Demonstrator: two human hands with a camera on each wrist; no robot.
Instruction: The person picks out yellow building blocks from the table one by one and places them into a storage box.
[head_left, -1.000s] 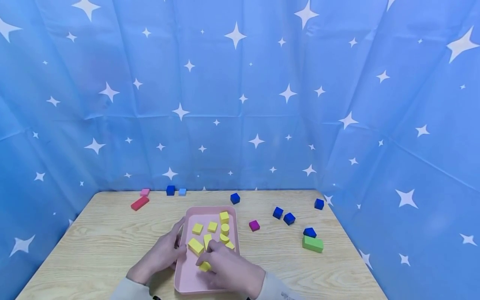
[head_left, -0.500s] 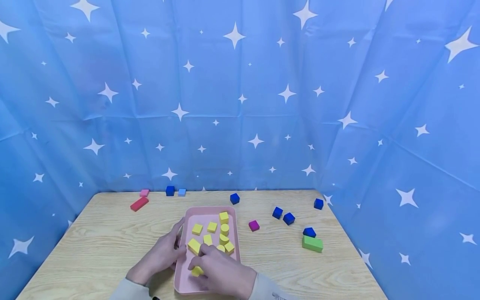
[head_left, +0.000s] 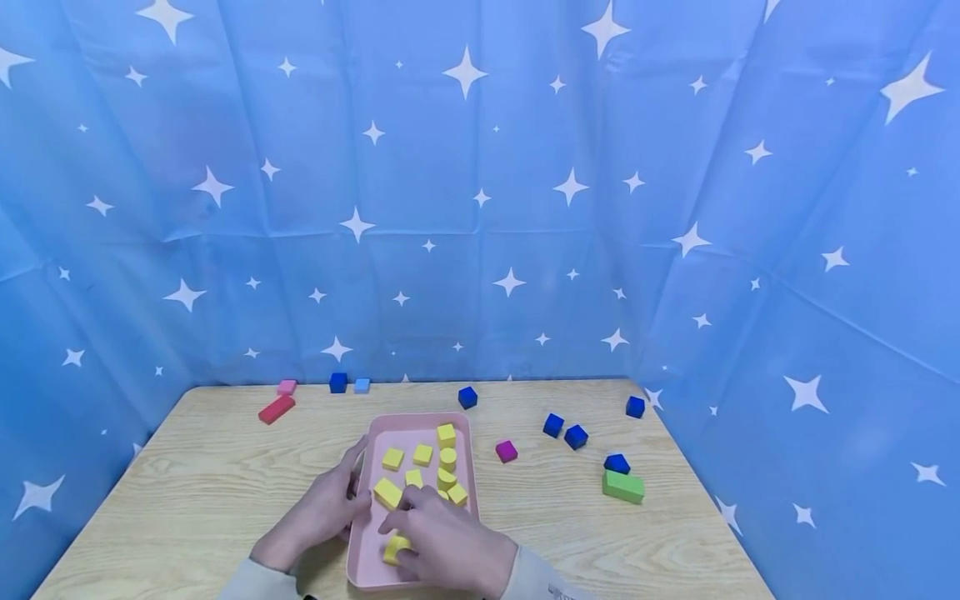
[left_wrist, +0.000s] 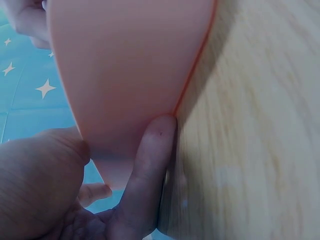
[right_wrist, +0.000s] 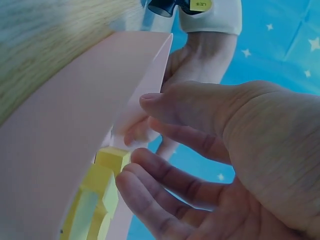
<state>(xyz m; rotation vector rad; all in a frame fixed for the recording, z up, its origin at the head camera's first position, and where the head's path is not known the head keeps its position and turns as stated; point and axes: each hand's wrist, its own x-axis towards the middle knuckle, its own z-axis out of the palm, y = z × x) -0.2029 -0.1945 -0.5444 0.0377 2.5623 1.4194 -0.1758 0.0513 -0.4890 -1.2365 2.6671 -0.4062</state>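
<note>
A pink tray (head_left: 474, 467) with several yellow blocks lies on the table. My left hand (head_left: 318, 512) grips its left side in the head view. In the left wrist view, the thumb is at the rim and a finger lies along the outer wall of the tray (left_wrist: 120, 75). Over the near half of the tray is my right hand (head_left: 450, 542), its fingers bent and spread around a yellow block (head_left: 395, 550), which it partly covers. In the right wrist view, the thumb and fingers of the right hand (right_wrist: 235, 150) stand apart with nothing visible between them; other yellow blocks (right_wrist: 112, 160) show beyond the fingertips.
Right of the tray lie a magenta block (head_left: 507, 451), several dark blue blocks (head_left: 576, 437) and a green block (head_left: 623, 487). Along the back edge are a red block (head_left: 277, 409), a pink block (head_left: 287, 387) and a light blue block (head_left: 362, 386). Blue star-printed cloth surrounds the table.
My right hand and the yellow block beneath it have moved left and nearer inside the tray, with only a slight shift in the last half second. My left hand keeps its grip on the tray.
</note>
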